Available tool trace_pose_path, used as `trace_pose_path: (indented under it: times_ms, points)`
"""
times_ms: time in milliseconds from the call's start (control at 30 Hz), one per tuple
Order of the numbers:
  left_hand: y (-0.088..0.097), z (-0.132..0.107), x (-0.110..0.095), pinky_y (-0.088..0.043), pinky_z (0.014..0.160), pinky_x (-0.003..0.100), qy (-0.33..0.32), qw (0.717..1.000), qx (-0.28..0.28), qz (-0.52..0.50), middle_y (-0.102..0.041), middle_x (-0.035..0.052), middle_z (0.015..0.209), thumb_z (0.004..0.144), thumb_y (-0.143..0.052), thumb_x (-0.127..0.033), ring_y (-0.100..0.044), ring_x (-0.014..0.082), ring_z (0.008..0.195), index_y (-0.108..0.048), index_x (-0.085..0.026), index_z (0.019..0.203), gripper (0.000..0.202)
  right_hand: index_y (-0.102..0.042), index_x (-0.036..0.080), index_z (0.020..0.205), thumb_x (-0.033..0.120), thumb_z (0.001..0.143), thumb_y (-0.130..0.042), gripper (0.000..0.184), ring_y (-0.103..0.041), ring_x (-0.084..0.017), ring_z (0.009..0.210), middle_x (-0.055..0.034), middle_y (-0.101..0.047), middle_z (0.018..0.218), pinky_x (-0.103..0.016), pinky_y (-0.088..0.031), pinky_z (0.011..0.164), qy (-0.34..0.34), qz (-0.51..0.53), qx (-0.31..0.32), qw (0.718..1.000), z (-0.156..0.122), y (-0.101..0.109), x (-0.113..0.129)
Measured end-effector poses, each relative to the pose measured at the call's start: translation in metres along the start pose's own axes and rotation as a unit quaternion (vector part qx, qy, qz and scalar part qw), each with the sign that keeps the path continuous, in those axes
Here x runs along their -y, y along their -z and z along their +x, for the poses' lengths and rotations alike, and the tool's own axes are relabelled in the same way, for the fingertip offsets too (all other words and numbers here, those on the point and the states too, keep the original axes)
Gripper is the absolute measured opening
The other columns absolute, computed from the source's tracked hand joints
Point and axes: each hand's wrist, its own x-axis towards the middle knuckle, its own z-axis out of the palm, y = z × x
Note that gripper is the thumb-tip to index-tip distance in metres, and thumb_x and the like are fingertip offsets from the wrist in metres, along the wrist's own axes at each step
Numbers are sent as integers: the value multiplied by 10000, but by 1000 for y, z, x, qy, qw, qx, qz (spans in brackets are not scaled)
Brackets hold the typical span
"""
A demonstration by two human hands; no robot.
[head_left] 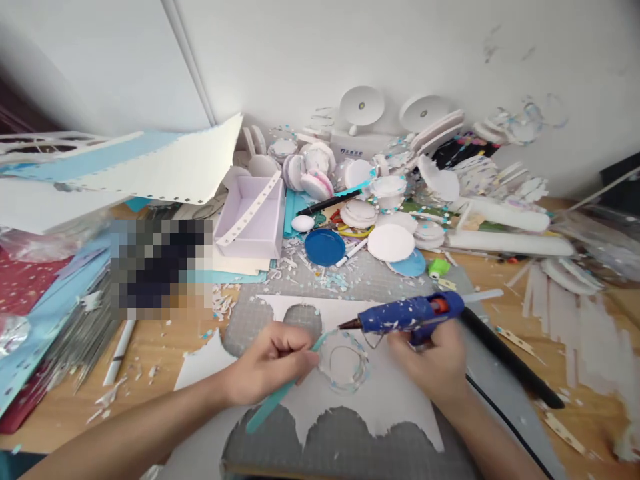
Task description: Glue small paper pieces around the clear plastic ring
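My left hand (280, 363) is closed in a pinch on a thin teal strip (273, 408), whose far tip reaches up beside the nozzle. Wrapped round the handle of a blue hot glue gun (395, 316) is my right hand (433, 360). The gun's dark nozzle points left and sits at or very near the strip's tip; whether they touch I cannot tell. A clear glue stick (483, 296) sticks out of its back. Just below the nozzle lies a ring with pale blue bits (365, 365), on a white sheet (395, 407) with rounded cut-outs.
Under the sheet is a grey cutting mat (250, 327) strewn with scraps. Behind stand a lilac box (250, 250), a blue lid (325, 247), white discs (391, 243) and heaped round pieces. A black bar (515, 360) and a cable (505, 420) lie right. Wire bundles (83, 340) lie left.
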Motion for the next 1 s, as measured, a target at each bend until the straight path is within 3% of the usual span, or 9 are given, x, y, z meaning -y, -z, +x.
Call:
trace_pose_path:
  times_ms: [200,300,433,1000]
  points:
    - [2,-2,-3,-221,466,251,9,1000,19,-8,-362,-30,498,847,-487,-349,-316,94,477,-403,-172,511,389,-547,186,698,232,645,-611,95,-513,-124,390,40,-530,464,-219,-423,372,-24,4,24,999,-11,1,-8]
    - [3,-2,0,-221,463,254,18,999,25,-10,-359,-30,494,848,-489,-357,-318,96,474,-410,-174,512,391,-584,176,790,229,652,-626,153,-545,-137,425,24,-565,509,-223,-437,380,-45,17,47,998,-13,2,-12]
    - [2,-2,0,-220,461,257,21,999,33,-4,-352,-29,484,846,-486,-353,-314,98,469,-392,-179,498,401,-603,165,876,256,663,-634,234,-553,-138,433,11,-605,558,-235,-461,401,-21,5,55,998,-13,3,-12]
    - [0,-3,-2,-199,460,263,35,997,49,-40,-338,-32,501,842,-490,-382,-283,92,477,-354,-182,506,414,-604,143,874,296,690,-631,241,-509,-123,405,16,-576,543,-240,-435,391,28,-33,61,997,-12,5,-11]
